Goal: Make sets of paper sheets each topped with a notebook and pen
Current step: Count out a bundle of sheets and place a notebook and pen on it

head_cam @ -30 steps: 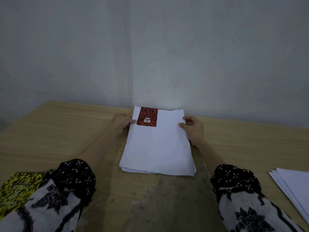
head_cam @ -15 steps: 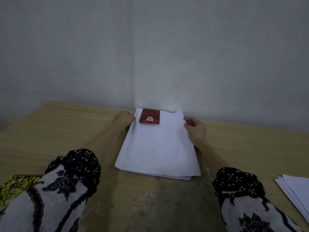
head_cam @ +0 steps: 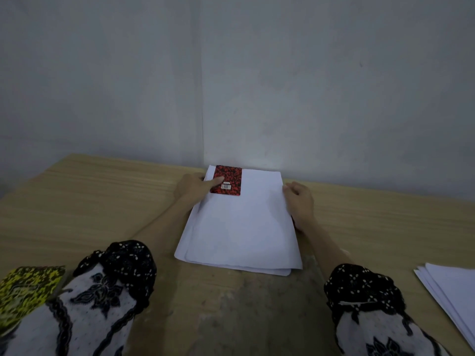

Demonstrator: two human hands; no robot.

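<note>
A stack of white paper sheets (head_cam: pixel 241 227) lies on the wooden table (head_cam: pixel 102 201) near the wall. A small red and black notebook (head_cam: pixel 231 174) with a barcode label lies at the stack's far left corner. My left hand (head_cam: pixel 192 187) is at the stack's left edge, its thumb lying across the notebook cover. My right hand (head_cam: pixel 299 201) grips the stack's right edge, fingers curled over the paper. No pen shows anywhere.
A second pile of white sheets (head_cam: pixel 452 291) lies at the table's right edge. A grey wall (head_cam: pixel 231 86) rises right behind the stack. My patterned sleeves fill the lower corners of the view.
The stack has slid a little further toward the wall. My left thumb has moved onto the notebook cover. The right hand stays on the right edge.
</note>
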